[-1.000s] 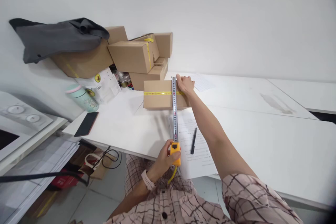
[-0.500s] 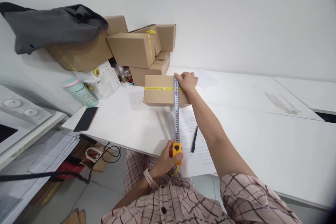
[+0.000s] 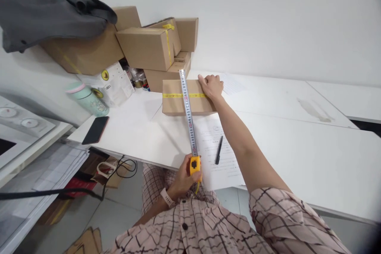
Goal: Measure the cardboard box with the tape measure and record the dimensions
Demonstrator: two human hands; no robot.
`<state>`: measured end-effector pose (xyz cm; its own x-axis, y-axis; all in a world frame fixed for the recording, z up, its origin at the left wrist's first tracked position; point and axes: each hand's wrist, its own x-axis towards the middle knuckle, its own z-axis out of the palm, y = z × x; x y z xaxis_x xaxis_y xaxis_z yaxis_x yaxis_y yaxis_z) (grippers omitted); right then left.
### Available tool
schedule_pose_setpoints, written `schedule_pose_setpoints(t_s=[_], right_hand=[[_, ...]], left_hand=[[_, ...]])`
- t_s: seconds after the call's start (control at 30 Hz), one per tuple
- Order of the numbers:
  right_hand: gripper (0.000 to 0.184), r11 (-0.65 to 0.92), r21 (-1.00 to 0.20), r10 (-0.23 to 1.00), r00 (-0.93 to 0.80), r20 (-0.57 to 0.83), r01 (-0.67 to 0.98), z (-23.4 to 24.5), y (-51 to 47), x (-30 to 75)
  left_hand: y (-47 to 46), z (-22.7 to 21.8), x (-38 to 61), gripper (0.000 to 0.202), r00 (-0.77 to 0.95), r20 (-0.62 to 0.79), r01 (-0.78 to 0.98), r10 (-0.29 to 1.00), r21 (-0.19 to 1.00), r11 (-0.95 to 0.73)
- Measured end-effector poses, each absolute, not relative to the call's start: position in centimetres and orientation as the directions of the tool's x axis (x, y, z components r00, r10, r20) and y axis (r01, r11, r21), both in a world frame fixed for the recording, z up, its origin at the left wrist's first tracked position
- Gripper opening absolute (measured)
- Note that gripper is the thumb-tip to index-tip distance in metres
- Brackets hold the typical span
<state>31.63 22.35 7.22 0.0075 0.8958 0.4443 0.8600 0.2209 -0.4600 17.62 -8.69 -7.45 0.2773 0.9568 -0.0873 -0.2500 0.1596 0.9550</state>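
My left hand is closed round a yellow tape measure just off the table's front edge. Its extended silver blade slants up and to the left across a small cardboard box with yellow tape round it. The blade's free end sticks out past the box's far edge, with no hand on it. At the box's far right part lies my right hand, its fingers curled over the top and edge; the fingertips are partly hidden. Printed sheets with a black pen on them lie in front of the box.
Stacked cardboard boxes stand against the wall at the back left, beside a grey cloth item. A mint bottle and a phone are on the table's left. Another sheet lies behind my right hand.
My right hand has let go of the blade's end and stays at the box. The blade has swung left and now slants, its tip past the box; the view has shifted slightly.
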Motion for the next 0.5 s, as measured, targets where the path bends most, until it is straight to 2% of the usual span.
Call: schedule_pose_setpoints(t_s=[0.23,0.4,0.5], right_hand=[[0.055,0.256,-0.41,0.829,0.019,0.558,0.875,4.5,14.4,32.2],[0.048,0.252,-0.396,0.843,0.001,0.538,0.883,0.9,9.0,33.1],[0.055,0.208,-0.476,0.873,0.058,0.484,0.854,0.9,7.3,34.1]], left_hand=[[-10.7,-7.3,16.6,0.057,0.243,-0.162,-0.134,0.956,0.971,0.199],[-11.0,-7.0,16.5,0.058,0.255,-0.157,-0.115,0.954,0.975,0.191],[-11.6,-6.5,16.3,0.061,0.25,-0.167,0.0,0.954,0.985,0.172]])
